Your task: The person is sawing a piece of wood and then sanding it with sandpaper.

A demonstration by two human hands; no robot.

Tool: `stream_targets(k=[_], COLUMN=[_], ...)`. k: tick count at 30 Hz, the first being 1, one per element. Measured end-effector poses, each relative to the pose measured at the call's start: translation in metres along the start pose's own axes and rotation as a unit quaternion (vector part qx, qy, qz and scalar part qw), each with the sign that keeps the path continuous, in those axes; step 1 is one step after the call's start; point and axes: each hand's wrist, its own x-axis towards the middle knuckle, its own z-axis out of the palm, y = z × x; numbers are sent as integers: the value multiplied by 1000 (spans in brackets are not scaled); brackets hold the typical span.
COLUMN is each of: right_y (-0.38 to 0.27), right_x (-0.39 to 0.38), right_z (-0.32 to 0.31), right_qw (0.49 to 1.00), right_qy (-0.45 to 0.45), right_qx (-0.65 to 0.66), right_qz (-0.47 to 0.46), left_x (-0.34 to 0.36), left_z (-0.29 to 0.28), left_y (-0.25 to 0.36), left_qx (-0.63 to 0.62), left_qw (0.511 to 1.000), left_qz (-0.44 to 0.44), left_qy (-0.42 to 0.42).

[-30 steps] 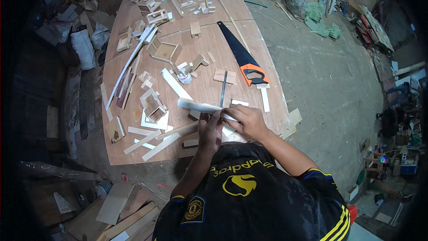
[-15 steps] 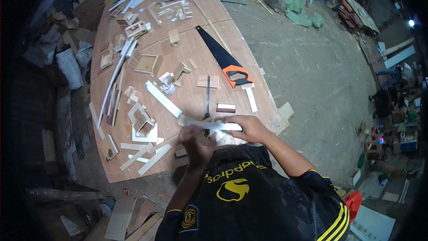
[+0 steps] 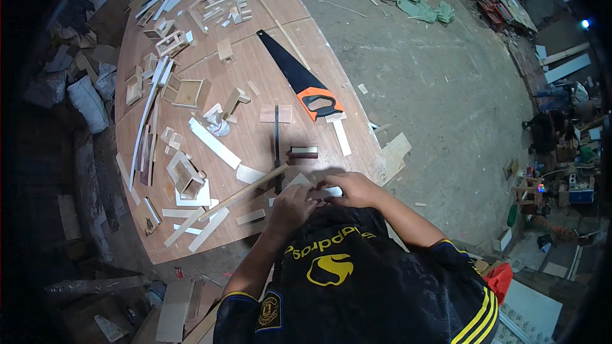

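Note:
Close to my chest, at the near edge of the table, my two hands are together on a short, pale strip of wood [image 3: 328, 192]. My right hand [image 3: 357, 188] grips its right end, fingers curled round it. My left hand [image 3: 291, 209] is closed at the other end, and its fingers cover much of the strip. Just past the left hand lies a pale flat offcut [image 3: 298, 180], partly hidden. Beyond the hands are a thin dark file-like tool [image 3: 276, 134] and a small block with a white top and dark red side [image 3: 303, 152].
A handsaw with an orange handle [image 3: 319, 100] lies toward the table's right edge. A long white strip [image 3: 215, 143], a thin wooden stick [image 3: 245, 192], small wooden boxes [image 3: 185, 175] and several offcuts spread over the left side. Scrap wood [image 3: 396, 153] rests on the floor.
The pale strip, held out lengthwise between my hands before, is now closer to my chest and mostly covered by fingers. My left hand has moved nearer to the right. The view has shifted slightly.

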Motion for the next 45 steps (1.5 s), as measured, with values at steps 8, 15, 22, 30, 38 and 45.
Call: stream_targets(k=[8,15,22,30,38,45], right_y=[39,72,117,245,216,240], right_x=[1,7,29,65,154,186], right_z=[-35,-56,-70,-51,-65,-43], right_qw=[990,973,938,983,953,909], right_qy=[-112,-212,-298,79,60,-55], right_qx=[31,84,172,-30,-296,-405], right_qz=[77,42,38,165,7,85], left_x=[29,34,28,-6,-37,-39], left_z=[24,55,88,111,104,88], left_y=[24,40,58,77,71,71], left_qx=[-29,-74,-58,-71,-41,-67], left_qw=[997,985,964,891,863,846], left_qz=[-71,-154,-243,-385,-420,-448], left_qy=[22,37,93,232,277,280])
